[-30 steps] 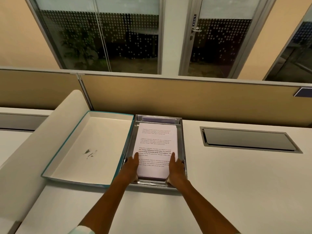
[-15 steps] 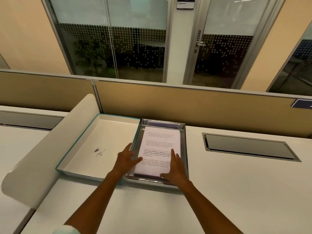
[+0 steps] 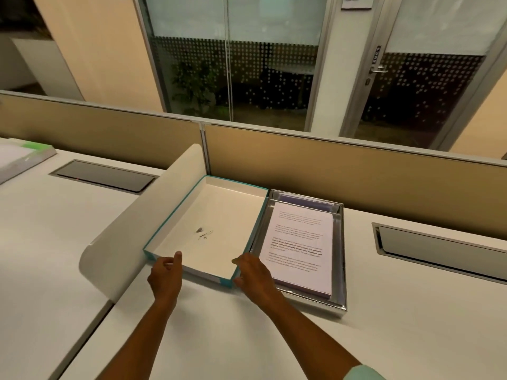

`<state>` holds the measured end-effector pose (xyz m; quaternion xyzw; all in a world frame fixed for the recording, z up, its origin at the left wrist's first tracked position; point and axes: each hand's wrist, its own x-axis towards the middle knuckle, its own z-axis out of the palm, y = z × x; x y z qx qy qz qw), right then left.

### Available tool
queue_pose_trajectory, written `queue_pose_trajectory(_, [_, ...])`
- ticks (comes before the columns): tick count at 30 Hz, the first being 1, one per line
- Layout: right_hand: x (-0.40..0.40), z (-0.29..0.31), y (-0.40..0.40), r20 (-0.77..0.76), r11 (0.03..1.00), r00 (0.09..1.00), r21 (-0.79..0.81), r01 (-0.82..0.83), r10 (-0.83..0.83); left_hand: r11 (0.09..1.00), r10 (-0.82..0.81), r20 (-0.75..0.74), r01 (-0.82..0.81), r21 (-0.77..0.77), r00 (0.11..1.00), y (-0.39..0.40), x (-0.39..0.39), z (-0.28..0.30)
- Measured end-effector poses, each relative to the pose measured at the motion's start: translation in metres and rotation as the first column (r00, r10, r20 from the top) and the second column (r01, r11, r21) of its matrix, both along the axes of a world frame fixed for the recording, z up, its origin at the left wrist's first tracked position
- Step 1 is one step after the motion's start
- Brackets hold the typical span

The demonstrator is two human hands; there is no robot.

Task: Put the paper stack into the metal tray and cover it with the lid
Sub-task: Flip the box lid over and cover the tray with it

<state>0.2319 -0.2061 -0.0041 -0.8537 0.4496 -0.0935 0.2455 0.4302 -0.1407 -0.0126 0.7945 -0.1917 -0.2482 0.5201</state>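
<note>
Both hands had reached the lid (image 3: 208, 226), which lay upside down just left of the metal tray (image 3: 340, 270). From the head view I saw my left hand (image 3: 166, 278) and right hand (image 3: 256, 275) spread at its near corners, gripping nothing yet. The paper stack (image 3: 299, 248) lay in the tray. I judged the next move: lift, flip, lower squarely.

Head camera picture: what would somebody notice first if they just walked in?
Probably the two hands, left hand and right hand, reaching to the near end of the teal-edged lid, lying upside down mid-desk. Right beside it, the shiny metal tray already holds the paper stack.
</note>
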Motion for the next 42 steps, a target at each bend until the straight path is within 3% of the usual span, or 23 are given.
queue_pose_trajectory(9, [0.043, -0.021, 0.005, -0.173, 0.993, 0.981, -0.067, -0.096, 0.083, 0.998, 0.058, -0.281, -0.054, 0.024, 0.958, 0.011, 0.004, -0.017])
queue_pose_trajectory(13, [0.043, -0.018, 0.005, -0.162, 0.993, 0.985, -0.094, -0.071, 0.055, 0.999, -0.019, -0.454, 0.001, -0.039, 0.891, 0.004, -0.005, -0.024])
queue_pose_trajectory(17, [0.042, -0.009, 0.005, -0.055, 1.0, 0.998, -0.031, -0.002, 0.0, 0.987, -0.155, -0.593, 0.095, -0.13, 0.79, -0.005, -0.023, -0.019])
queue_pose_trajectory(22, [0.028, 0.007, 0.004, 0.192, 0.987, 0.975, 0.137, 0.089, -0.115, 0.961, -0.156, -0.623, -0.027, -0.275, 0.766, -0.018, -0.035, -0.007])
queue_pose_trajectory(26, [0.008, 0.027, -0.005, 0.348, 0.952, 0.902, 0.257, 0.169, -0.254, 0.943, -0.197, -0.501, 0.023, -0.333, 0.842, -0.025, -0.041, -0.001])
queue_pose_trajectory(32, [-0.028, 0.066, -0.025, 0.494, 0.862, 0.728, 0.425, 0.275, -0.476, 0.942, -0.259, -0.124, 0.223, -0.25, 0.958, -0.03, -0.072, 0.009])
queue_pose_trajectory(37, [-0.056, 0.106, -0.037, 0.61, 0.788, 0.536, 0.586, 0.19, -0.583, 0.898, -0.361, 0.137, 0.383, -0.216, 0.923, -0.031, -0.1, 0.017])
queue_pose_trajectory(42, [-0.091, 0.125, -0.053, 0.631, 0.651, 0.218, 0.759, 0.025, -0.745, 0.811, -0.467, 0.387, 0.559, -0.173, 0.796, -0.033, -0.114, 0.006])
